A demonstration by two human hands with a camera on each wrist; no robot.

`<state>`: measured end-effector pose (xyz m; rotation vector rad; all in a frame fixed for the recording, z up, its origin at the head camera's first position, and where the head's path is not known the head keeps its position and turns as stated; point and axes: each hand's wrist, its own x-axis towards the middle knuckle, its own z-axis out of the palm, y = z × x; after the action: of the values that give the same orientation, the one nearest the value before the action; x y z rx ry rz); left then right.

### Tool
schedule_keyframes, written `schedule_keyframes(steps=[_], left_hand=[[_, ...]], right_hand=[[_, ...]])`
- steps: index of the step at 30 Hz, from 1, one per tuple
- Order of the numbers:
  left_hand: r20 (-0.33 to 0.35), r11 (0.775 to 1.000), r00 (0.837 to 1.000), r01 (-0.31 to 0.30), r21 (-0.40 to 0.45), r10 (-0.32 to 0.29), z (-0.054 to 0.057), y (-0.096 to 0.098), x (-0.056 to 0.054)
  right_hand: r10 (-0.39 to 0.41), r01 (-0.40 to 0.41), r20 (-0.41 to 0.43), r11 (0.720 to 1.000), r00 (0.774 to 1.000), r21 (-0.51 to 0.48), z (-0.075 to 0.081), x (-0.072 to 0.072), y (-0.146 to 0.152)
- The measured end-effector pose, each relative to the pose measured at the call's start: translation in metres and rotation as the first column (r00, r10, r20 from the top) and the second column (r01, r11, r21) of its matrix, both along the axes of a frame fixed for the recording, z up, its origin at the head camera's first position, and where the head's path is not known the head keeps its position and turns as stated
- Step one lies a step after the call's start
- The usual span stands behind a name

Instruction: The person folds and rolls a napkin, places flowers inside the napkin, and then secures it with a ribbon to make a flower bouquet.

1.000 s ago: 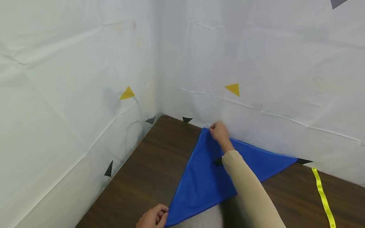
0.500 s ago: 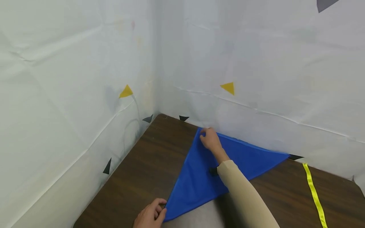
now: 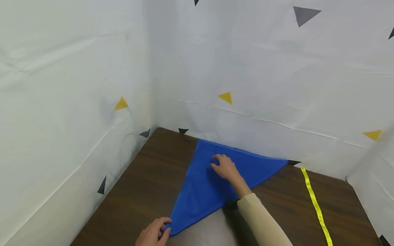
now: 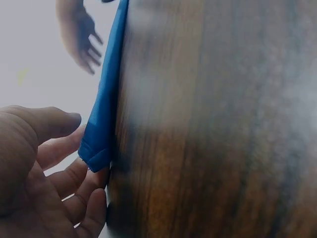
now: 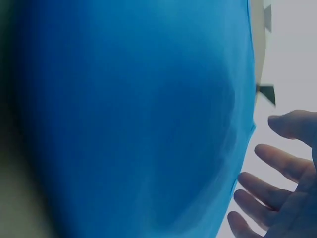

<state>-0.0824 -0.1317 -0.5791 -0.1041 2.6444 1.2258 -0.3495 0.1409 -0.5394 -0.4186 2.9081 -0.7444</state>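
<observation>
A blue cloth (image 3: pixel 197 191), folded into a triangle, lies on the dark wooden table, one long edge along the far side. At its near-left corner is my left hand (image 3: pixel 153 233). The left wrist view shows that cloth corner (image 4: pixel 96 148) against the fingers of my left hand (image 4: pixel 49 173), with the thumb apart from it. My right hand (image 3: pixel 226 168) hovers over the middle of the cloth, fingers loosely bent and holding nothing. In the right wrist view, my right hand (image 5: pixel 282 183) has its fingers spread above the cloth (image 5: pixel 148 124).
A yellow ribbon (image 3: pixel 315 203) lies lengthwise on the table (image 3: pixel 147 177) to the right of the cloth. White sheeting (image 3: pixel 261 68) with yellow and dark triangles stands along the left, far and right sides. Under the cloth's near edge shows a pale grey surface (image 3: pixel 212 229).
My right hand has let go of the cloth's far corner and come back toward me over its middle. My left hand stays at the near corner. The view has turned right.
</observation>
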Motion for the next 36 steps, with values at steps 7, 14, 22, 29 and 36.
schedule_keyframes(steps=[7, 14, 22, 29, 36], left_hand=[[-0.018, 0.997, 0.999, -0.041, -0.058, 0.04, -0.009, -0.007, -0.016], [-0.062, 0.993, 0.996, -0.062, -0.103, 0.056, -0.002, -0.009, -0.024], [0.03, 0.984, 0.999, -0.016, -0.176, 0.022, 0.008, -0.012, -0.029], [-0.03, 0.976, 0.999, -0.042, -0.214, 0.036, 0.015, -0.018, -0.03], [0.059, 0.976, 0.997, -0.032, -0.217, 0.046, 0.018, -0.021, -0.027]], right_hand=[[-0.025, 0.021, 0.048, 0.996, 0.999, 0.081, -0.003, -0.003, 0.036], [-0.019, 0.0, 0.112, 0.986, 0.994, 0.165, -0.009, -0.028, 0.054], [-0.077, 0.047, 0.16, 0.982, 0.984, 0.185, -0.013, -0.036, 0.062], [-0.088, 0.068, 0.119, 0.985, 0.989, 0.161, -0.009, -0.041, 0.055], [-0.082, 0.062, 0.114, 0.984, 0.99, 0.167, -0.011, -0.042, 0.05]])
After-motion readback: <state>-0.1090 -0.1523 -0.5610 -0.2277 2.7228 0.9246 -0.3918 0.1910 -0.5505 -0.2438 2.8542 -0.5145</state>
